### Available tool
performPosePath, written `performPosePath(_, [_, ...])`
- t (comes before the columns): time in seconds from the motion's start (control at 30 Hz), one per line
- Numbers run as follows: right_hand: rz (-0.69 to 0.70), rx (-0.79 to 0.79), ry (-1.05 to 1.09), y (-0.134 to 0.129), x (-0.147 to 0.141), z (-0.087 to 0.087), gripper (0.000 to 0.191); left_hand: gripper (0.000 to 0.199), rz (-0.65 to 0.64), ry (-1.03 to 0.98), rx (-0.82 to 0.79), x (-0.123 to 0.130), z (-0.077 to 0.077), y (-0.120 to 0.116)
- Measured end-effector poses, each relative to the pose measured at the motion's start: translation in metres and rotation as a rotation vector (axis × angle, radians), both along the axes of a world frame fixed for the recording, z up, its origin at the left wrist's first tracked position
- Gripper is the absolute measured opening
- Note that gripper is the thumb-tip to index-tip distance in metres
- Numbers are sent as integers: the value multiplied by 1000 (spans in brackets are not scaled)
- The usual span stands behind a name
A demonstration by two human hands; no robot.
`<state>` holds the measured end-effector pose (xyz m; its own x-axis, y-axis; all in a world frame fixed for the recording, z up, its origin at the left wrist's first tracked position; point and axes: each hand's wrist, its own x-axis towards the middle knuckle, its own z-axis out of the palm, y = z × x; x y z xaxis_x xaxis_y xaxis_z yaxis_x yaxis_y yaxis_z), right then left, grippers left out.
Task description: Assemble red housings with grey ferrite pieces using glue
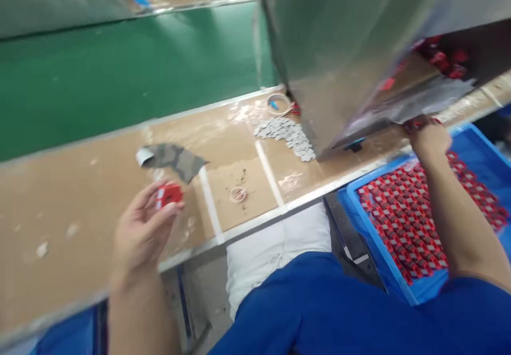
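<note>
Above the brown-covered table (99,184), my left hand (139,227) is closed on a small red plastic part (170,194) with a dark hole and a pale side. A strip of camouflage cloth (171,156) with a curled pale end lies just beyond it. My right hand (431,141) reaches to the lower edge of a large grey bin (343,67) lying on its side. Dark red parts show at its fingers, but blur hides whether it grips any. More red parts (451,59) are inside the bin's opening.
A blue tray (355,184) under my right arm holds rows of red parts (407,211). Small grey pieces (289,134) lie beside the bin, near a tape roll (278,105). A smaller ring (238,194) sits mid-table. Beyond runs a green surface (159,67); a white cushion (275,243) is at the front edge.
</note>
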<state>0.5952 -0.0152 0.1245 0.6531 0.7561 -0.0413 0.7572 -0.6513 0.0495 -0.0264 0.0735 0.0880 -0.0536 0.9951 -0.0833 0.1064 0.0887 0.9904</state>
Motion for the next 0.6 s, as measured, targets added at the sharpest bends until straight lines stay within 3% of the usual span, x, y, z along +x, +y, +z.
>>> performPosePath(0.03, [-77, 5, -58, -8, -13, 3, 53, 58, 23, -1, 57, -1, -13, -9])
performPosePath(0.07, [-62, 28, -72, -15, -29, 5, 49, 59, 15, 20, 95, -1, -25, -16])
performPosePath(0.13, [236, 61, 40, -28, -68, 4, 42, 55, -19, 34, 137, 4, -45, -27])
performPosePath(0.2, [507, 107, 342, -34, -121, -2, 36, 59, -48, -8, 153, 15, -59, -34])
performPosePath(0.3, [722, 193, 756, -25, -219, -21, 35, 50, -75, -89, 127, 32, -75, -47])
performPosePath(0.37, [761, 280, 891, -8, -278, -40, 41, 48, -105, -120, 94, 39, -82, -57])
performPosePath(0.43, [747, 353, 1009, 12, -320, -61, 51, 52, -131, -169, 79, 40, -89, -65])
performPosePath(0.5, [720, 408, 1075, 27, -343, -78, 55, 54, -152, -240, 77, 37, -92, -68])
performPosePath(0.6, [686, 505, 1088, 37, -357, -90, 39, 45, -200, -291, 109, 31, -91, -67])
